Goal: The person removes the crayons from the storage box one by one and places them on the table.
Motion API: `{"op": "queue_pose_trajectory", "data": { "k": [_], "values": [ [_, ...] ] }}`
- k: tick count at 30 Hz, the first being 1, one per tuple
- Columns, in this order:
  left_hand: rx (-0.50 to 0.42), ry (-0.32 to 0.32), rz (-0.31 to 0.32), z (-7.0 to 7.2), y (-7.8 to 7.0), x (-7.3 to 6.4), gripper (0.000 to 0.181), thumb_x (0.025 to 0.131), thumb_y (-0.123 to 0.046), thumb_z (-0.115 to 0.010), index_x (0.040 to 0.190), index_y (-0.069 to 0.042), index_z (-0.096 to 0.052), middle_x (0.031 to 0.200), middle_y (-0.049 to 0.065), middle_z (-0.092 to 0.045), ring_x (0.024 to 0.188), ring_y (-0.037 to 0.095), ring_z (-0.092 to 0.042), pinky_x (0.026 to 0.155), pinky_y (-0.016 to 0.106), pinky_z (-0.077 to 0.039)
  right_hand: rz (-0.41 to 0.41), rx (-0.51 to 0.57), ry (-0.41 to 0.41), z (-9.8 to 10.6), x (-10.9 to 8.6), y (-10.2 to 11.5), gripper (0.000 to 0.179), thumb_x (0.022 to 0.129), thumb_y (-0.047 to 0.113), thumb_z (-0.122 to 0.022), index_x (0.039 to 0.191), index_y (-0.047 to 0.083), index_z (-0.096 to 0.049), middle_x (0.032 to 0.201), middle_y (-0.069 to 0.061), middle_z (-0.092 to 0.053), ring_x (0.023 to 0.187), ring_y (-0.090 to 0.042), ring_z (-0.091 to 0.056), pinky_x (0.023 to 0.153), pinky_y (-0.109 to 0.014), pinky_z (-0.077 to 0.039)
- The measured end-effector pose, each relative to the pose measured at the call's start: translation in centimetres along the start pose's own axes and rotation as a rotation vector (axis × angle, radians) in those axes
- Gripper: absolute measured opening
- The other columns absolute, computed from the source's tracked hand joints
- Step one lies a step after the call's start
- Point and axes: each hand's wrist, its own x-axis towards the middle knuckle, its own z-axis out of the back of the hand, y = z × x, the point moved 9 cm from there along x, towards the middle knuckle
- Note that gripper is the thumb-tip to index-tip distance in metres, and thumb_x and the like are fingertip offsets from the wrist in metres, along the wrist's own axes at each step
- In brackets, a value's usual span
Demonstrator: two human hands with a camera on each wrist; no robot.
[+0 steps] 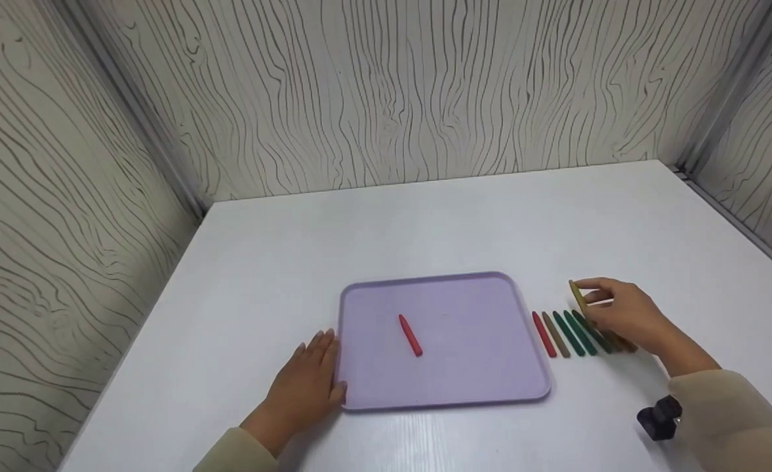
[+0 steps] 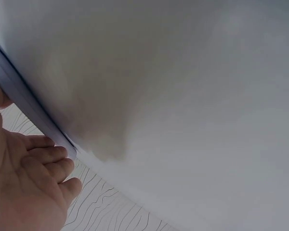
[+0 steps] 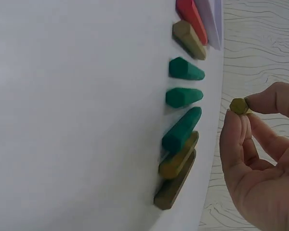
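A light purple tray (image 1: 471, 354) lies on the white table with one red crayon (image 1: 410, 335) on it. My left hand (image 1: 304, 380) rests against the tray's left edge, fingers fairly straight, thumb near the front corner. Above the row of crayons right of the tray, my right hand (image 1: 628, 316) pinches a dark yellow crayon (image 3: 239, 106) between thumb and fingers. The row holds a red crayon (image 1: 544, 334), a brown crayon (image 3: 189, 39), three green crayons (image 3: 185, 69), another dark yellow crayon (image 3: 179, 156) and another brown crayon (image 3: 176, 185). In the head view my right hand partly hides the row's right end.
A small black object (image 1: 660, 418) appears by the right sleeve, at the wrist. White panels with a wood-grain pattern (image 1: 386, 98) stand behind the table (image 1: 359, 229) and at both sides.
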Motion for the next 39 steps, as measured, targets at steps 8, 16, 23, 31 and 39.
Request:
{"op": "queue_pose_trajectory", "data": {
  "k": [8,16,23,31,39],
  "values": [
    [0.008,0.013,-0.001,-0.2,0.1,0.0,0.065,0.093,-0.032,-0.051,0.140,0.010,-0.036,0.148,0.022,-0.034,0.137,0.037,-0.028,0.110,0.052,-0.024,-0.035,0.000,-0.012,1.2,-0.7,-2.6,0.056,0.089,0.012,-0.060,0.138,-0.008,-0.040,0.122,-0.034,-0.050,0.089,-0.026,-0.062,0.068,-0.031,-0.055],
    [0.005,0.020,0.002,-0.2,0.0,0.1,0.065,0.093,-0.032,-0.051,0.140,0.010,-0.036,0.147,0.023,-0.034,0.137,0.037,-0.027,0.110,0.052,-0.024,-0.059,-0.014,-0.015,2.2,-1.5,-4.3,0.057,0.087,0.009,-0.059,0.137,-0.010,-0.040,0.119,-0.034,-0.051,0.091,-0.027,-0.062,0.067,-0.028,-0.055],
    [0.012,0.019,-0.001,-0.3,0.1,0.1,0.066,0.093,-0.033,-0.051,0.141,0.010,-0.036,0.148,0.022,-0.034,0.138,0.037,-0.027,0.110,0.052,-0.023,-0.082,-0.037,-0.010,2.5,-2.0,-5.5,0.056,0.086,0.007,-0.060,0.136,-0.010,-0.042,0.117,-0.033,-0.052,0.087,-0.025,-0.059,0.063,-0.027,-0.054],
    [0.010,0.023,0.003,-0.3,0.2,0.2,0.066,0.093,-0.033,-0.051,0.141,0.010,-0.035,0.148,0.022,-0.033,0.138,0.037,-0.027,0.111,0.051,-0.023,-0.081,-0.053,0.007,2.4,-2.3,-6.0,0.052,0.085,0.008,-0.061,0.132,-0.010,-0.046,0.115,-0.032,-0.055,0.087,-0.025,-0.057,0.061,-0.026,-0.052],
    [0.026,0.040,-0.009,-0.2,0.0,0.1,0.065,0.094,-0.032,-0.050,0.141,0.010,-0.035,0.148,0.023,-0.033,0.138,0.038,-0.026,0.110,0.052,-0.023,-0.066,-0.050,0.021,2.3,-2.6,-6.0,0.048,0.087,0.004,-0.057,0.131,-0.012,-0.047,0.115,-0.032,-0.056,0.085,-0.021,-0.058,0.061,-0.026,-0.052]
  ]
}}
